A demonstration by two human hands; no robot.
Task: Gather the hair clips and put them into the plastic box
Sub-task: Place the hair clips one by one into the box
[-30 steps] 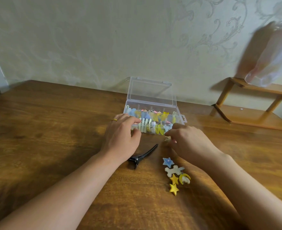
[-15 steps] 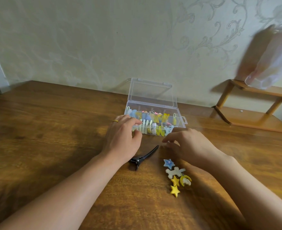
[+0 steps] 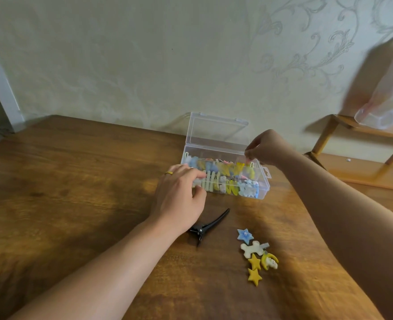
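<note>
Clear plastic box (image 3: 225, 179) sits on the wooden worktop (image 3: 75, 192), toward the far edge near the wall, lid (image 3: 216, 132) standing open behind it. Compartments hold many small hair clips (image 3: 228, 179), mostly yellow, blue and white.

Left hand (image 3: 179, 199) rests against the near left corner of the box, fingers (image 3: 196, 175) curled onto its front wall, thumb pressed below; a ring (image 3: 168, 173) on one finger.

Right hand (image 3: 266, 147) is raised over the far right part of the box, fingertips pinched together just above a compartment. Whether a small clip is held between them cannot be told.

Nearer on the worktop, a long black clip (image 3: 208, 225) lies just beside the left wrist. Right of it, a loose cluster: blue star clip (image 3: 245, 236), white bone-shaped clip (image 3: 252, 248), yellow moon clip (image 3: 269, 262), two yellow star clips (image 3: 254, 270), touching or almost touching one another.

Far right: a wooden shelf (image 3: 364, 158) carrying a clear plastic bag (image 3: 389, 95).
</note>
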